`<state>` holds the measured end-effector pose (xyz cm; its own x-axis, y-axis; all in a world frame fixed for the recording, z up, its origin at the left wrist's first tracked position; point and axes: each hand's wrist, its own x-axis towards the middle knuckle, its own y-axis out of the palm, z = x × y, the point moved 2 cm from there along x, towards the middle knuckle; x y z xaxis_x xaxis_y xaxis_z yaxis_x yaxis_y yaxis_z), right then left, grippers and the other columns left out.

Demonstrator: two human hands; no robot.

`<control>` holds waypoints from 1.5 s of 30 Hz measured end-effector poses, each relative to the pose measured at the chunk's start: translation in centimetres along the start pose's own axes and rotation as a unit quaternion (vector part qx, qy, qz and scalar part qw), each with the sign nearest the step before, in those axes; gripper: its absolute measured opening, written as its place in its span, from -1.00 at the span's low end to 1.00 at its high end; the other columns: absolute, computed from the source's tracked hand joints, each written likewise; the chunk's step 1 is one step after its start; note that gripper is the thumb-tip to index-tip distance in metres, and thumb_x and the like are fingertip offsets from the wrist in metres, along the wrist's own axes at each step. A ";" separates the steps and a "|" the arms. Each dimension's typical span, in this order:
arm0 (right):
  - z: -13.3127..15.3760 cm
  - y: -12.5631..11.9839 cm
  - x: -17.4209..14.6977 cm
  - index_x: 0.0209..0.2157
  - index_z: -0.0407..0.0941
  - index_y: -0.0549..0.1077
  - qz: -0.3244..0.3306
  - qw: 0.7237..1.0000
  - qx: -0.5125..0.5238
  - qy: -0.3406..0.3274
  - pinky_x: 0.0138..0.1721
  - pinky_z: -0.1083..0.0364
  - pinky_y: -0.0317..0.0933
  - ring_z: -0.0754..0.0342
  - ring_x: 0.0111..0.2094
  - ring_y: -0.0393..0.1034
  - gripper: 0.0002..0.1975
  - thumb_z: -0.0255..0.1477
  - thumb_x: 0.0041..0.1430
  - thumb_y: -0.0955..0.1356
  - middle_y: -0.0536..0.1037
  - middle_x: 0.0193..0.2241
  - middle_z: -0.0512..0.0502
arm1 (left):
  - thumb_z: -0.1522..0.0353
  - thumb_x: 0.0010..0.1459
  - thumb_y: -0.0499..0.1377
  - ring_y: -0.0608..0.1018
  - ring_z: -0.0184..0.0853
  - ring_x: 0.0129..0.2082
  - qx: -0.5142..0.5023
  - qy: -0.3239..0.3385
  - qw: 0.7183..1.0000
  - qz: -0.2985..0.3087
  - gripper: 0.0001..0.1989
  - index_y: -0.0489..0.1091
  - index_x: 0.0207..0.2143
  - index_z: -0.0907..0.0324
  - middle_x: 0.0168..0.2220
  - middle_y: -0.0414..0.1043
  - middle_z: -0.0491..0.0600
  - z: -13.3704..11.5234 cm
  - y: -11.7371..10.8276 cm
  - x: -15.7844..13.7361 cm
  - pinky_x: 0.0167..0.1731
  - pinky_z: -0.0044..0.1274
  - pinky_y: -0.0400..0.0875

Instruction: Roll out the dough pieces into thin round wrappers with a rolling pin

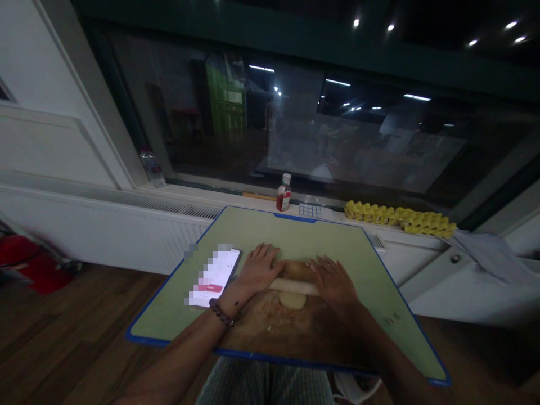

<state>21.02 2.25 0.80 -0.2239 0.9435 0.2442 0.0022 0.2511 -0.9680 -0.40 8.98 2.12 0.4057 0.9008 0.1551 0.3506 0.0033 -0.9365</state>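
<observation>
I see a person sitting at a pale green surface with a blue edge (pixel 331 236), and a brown wooden board (pixel 291 333) lies on it. A long, round, pale wooden rolling pin (pixel 295 287) rests on the board, between the two hands. The left hand (pixel 260 269) lies over the pin's left end, with its fingers stretched out and not curled round it. The right hand (pixel 335 280) lies over the right end the same way, so both hands look like they press and don't grab. A small, flat, pale yellow piece of dough (pixel 292 301) sits at the pin, on the person's side, and its far edge seems to go under the wood. I think the rolling has begun, because the dough looks round and flattened. I can't tell how thin it is, so I can't say how much rolling is left. The pin points side to side, across the person, and its long line tips a bit so the right end looks nearer. Both tips hide under the hands. A dark-edged phone with a bright screen (pixel 221 270) lies by the left hand, near the board.
</observation>
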 end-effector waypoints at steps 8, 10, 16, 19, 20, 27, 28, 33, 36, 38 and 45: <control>1.3 -1.3 -0.4 0.14 -0.06 0.42 0.007 0.998 0.025 0.051 0.26 -0.20 0.03 -0.11 0.23 0.24 -0.59 -0.49 0.35 0.16 0.44 0.16 -0.13 | 0.31 0.34 -0.01 0.30 -0.10 0.22 0.028 0.075 0.995 -0.059 -0.61 0.34 0.17 0.13 0.18 0.36 0.04 -0.3 0.6 -2.3 0.22 -0.24 0.14; 1.8 -1.2 -1.1 0.15 -0.10 0.41 -0.011 0.998 0.024 0.059 0.27 -0.17 0.03 -0.09 0.22 0.26 -0.57 -0.52 0.34 0.15 0.44 0.15 -0.17 | 0.34 0.33 -0.02 0.33 -0.12 0.21 0.031 0.089 0.993 -0.064 -0.58 0.32 0.20 0.13 0.19 0.36 0.03 -0.4 0.8 -3.5 0.23 -0.23 0.13; 2.6 -0.4 -3.9 0.20 -0.20 0.34 -0.046 0.997 0.019 0.054 0.28 -0.05 0.04 -0.02 0.26 0.20 -0.53 -0.51 0.33 0.12 0.34 0.23 -0.18 | 0.25 0.40 -0.08 0.29 -0.17 0.27 0.041 0.119 0.990 -0.061 -0.55 0.19 0.29 0.04 0.28 0.26 -0.04 -0.6 0.9 -6.2 0.22 -0.21 0.16; 2.4 -1.1 -3.2 0.18 -0.18 0.37 -0.009 0.998 0.022 0.050 0.27 -0.05 0.04 -0.02 0.24 0.22 -0.55 -0.50 0.35 0.11 0.37 0.21 -0.18 | 0.24 0.41 -0.10 0.30 -0.16 0.27 0.050 0.120 0.991 -0.041 -0.55 0.20 0.29 0.07 0.28 0.27 -0.01 -0.5 0.8 -5.4 0.24 -0.19 0.13; 2.3 -1.3 -2.6 0.19 -0.18 0.36 0.009 0.999 0.019 0.046 0.28 -0.07 0.03 -0.04 0.24 0.23 -0.55 -0.51 0.35 0.11 0.37 0.21 -0.20 | 0.25 0.41 -0.10 0.29 -0.15 0.27 0.053 0.115 0.991 -0.034 -0.55 0.22 0.28 0.09 0.27 0.28 0.00 -0.4 0.7 -4.8 0.25 -0.18 0.12; 0.2 0.8 2.0 0.29 -0.14 0.21 0.104 0.994 -0.025 0.000 0.27 -0.28 -0.05 -0.16 0.32 0.07 -0.50 -0.50 0.38 0.06 0.25 0.27 -0.27 | 0.26 0.35 0.00 0.07 -0.03 0.37 0.089 0.006 0.996 0.005 -0.49 0.17 0.31 0.16 0.36 0.07 0.10 0.0 -0.2 0.6 0.29 -0.13 -0.03; 0.0 1.2 2.3 0.30 -0.15 0.19 0.105 0.994 -0.025 0.003 0.26 -0.27 -0.04 -0.16 0.32 0.05 -0.50 -0.49 0.38 0.06 0.24 0.28 -0.27 | 0.26 0.34 0.02 0.05 -0.02 0.38 0.090 -0.002 0.996 0.006 -0.48 0.16 0.31 0.19 0.37 0.05 0.12 0.0 -0.3 1.0 0.30 -0.14 -0.06; 0.6 1.5 1.5 0.29 -0.10 0.22 0.017 0.999 -0.015 0.035 0.31 -0.25 -0.13 -0.14 0.35 -0.02 -0.53 -0.44 0.40 0.10 0.23 0.29 -0.23 | 0.26 0.34 0.03 0.07 -0.05 0.37 0.082 0.012 0.997 -0.008 -0.50 0.21 0.29 0.15 0.35 0.10 0.10 -0.1 0.1 0.1 0.31 -0.16 -0.04; 1.7 0.8 -0.6 0.25 -0.08 0.28 -0.051 0.997 0.008 0.055 0.33 -0.22 -0.16 -0.10 0.34 0.02 -0.54 -0.45 0.39 0.10 0.27 0.28 -0.13 | 0.28 0.35 0.00 0.14 -0.06 0.35 0.086 0.043 0.994 -0.044 -0.55 0.27 0.25 0.08 0.32 0.19 0.03 0.0 0.7 -2.5 0.30 -0.13 -0.04; 2.5 0.4 -2.3 0.25 -0.10 0.29 -0.089 0.995 0.018 0.041 0.34 -0.19 -0.13 -0.06 0.32 0.08 -0.53 -0.47 0.39 0.09 0.29 0.27 -0.09 | 0.28 0.36 -0.04 0.20 -0.11 0.32 0.084 0.083 0.991 -0.068 -0.54 0.25 0.27 0.06 0.30 0.22 -0.01 0.1 1.2 -4.5 0.29 -0.16 0.01; 2.3 0.3 -2.6 0.23 -0.13 0.32 -0.065 0.998 0.007 -0.004 0.27 -0.09 0.07 -0.02 0.28 0.16 -0.52 -0.52 0.35 0.10 0.35 0.22 -0.13 | 0.33 0.36 -0.10 0.24 -0.17 0.30 0.098 0.107 0.986 -0.078 -0.53 0.25 0.27 0.08 0.29 0.25 -0.03 0.0 1.2 -4.5 0.29 -0.20 0.03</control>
<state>19.36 -0.59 -0.21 -0.2297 0.9015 0.3667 -0.0406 0.3676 -0.9291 -1.79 4.96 0.30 0.5360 0.7700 0.3462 0.2627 0.2375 -0.9352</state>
